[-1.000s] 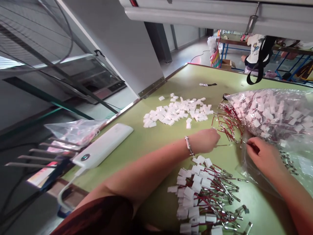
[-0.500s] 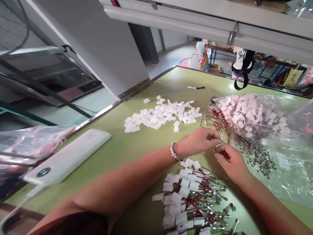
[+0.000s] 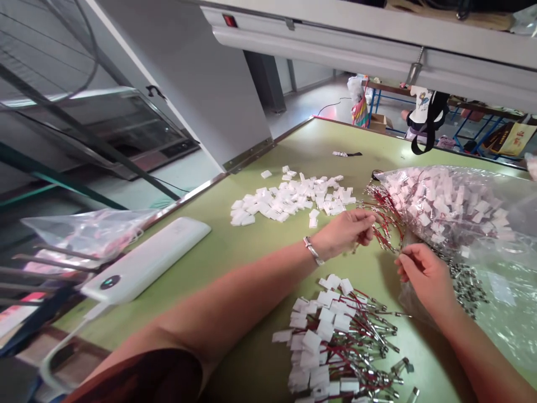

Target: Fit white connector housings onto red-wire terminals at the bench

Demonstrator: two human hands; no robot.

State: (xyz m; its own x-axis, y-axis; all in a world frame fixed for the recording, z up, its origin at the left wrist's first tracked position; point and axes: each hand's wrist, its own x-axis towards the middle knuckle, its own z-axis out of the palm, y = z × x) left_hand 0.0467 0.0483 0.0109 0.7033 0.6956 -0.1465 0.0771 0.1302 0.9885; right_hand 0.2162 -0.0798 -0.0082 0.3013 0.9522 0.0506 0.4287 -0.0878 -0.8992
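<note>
My left hand (image 3: 346,230), with a silver bracelet at its wrist, is closed in a pinch beside a bunch of red wires with metal ends (image 3: 382,221). Whatever sits between its fingertips is too small to make out. To the right and nearer, my right hand (image 3: 428,275) also has thumb and fingers pressed together; their contents are hidden. Small metal parts (image 3: 469,286) lie just beyond it, on a clear plastic bag. Below both hands spreads a heap of white tabs on red wires with metal ends (image 3: 323,327).
Loose white plastic pieces (image 3: 281,200) lie scattered across the green table (image 3: 251,263). A clear bag of white pieces (image 3: 444,204) stands at the right. On the left is a white power bank (image 3: 151,263) with a cable. A lamp housing (image 3: 335,53) hangs overhead; a person (image 3: 423,109) is behind.
My hands have moved apart: the left is slightly higher, the right further right and lower. The whole view has shifted, so the table's contents appear further right.
</note>
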